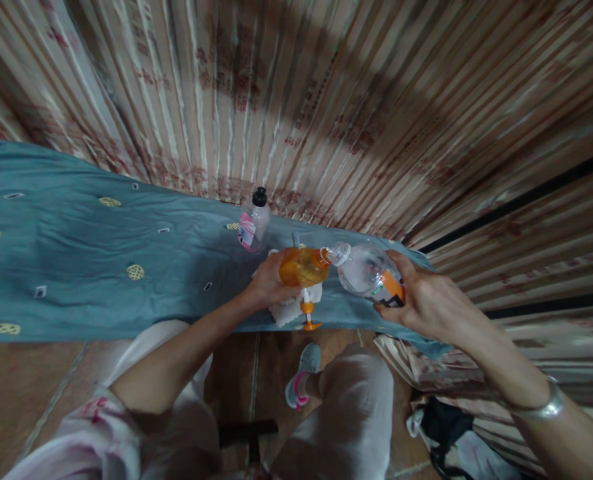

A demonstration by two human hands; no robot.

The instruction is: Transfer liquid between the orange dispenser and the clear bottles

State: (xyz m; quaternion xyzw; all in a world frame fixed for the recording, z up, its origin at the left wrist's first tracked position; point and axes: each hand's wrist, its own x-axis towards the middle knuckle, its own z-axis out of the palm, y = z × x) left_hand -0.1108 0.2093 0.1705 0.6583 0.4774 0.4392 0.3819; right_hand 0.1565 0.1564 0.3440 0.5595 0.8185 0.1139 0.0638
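Note:
My left hand (271,281) is wrapped round an orange bottle (304,267), tilted on its side with its neck to the right. My right hand (424,297) grips a clear plastic bottle (364,270) with an orange label, also tilted, its neck pointing left. The two bottle mouths meet or nearly meet; whether they touch is hard to tell. Below the orange bottle, an orange pump top (308,315) lies on a white cloth or tissue (287,312). A clear bottle with a black cap and pink label (253,223) stands behind my left hand.
A blue-green patterned cloth (86,253) covers the long narrow surface. Pleated curtains (276,100) hang behind it and at the right, with dark bars across the right side. My legs are below the front edge. A dark and white bundle (449,433) lies on the floor at right.

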